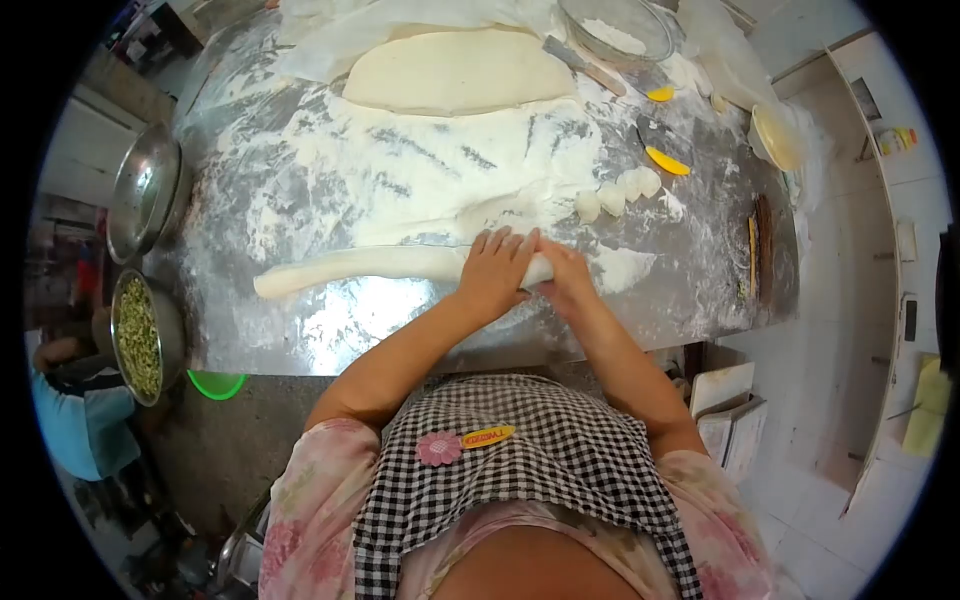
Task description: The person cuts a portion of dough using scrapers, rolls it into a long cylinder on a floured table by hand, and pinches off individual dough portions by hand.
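Note:
A long pale dough rope (pixel 360 268) lies crosswise near the front of the floured metal table (pixel 240 335). My left hand (pixel 495 272) is laid over the rope close to its right end, fingers curved across the top. Right beside it, my right hand (pixel 566 278) closes around the rope's end, its fingertips partly hidden. The two hands touch or nearly touch. Several small dough pieces (pixel 612 198) sit in a row beyond my right hand. Farther back, a wide flat sheet of dough (pixel 460 70) is spread on the flour.
At back right are a bowl of flour (pixel 615 36), a wooden-handled blade (pixel 590 68), a yellow-handled tool (pixel 668 160) and a yellow bowl (pixel 776 138). Dark sticks (pixel 765 250) line the right edge. Leftward stand a bowl of chopped green filling (pixel 138 335) and a metal bowl (pixel 140 190). Another person's blue garment (pixel 85 425) shows lower left.

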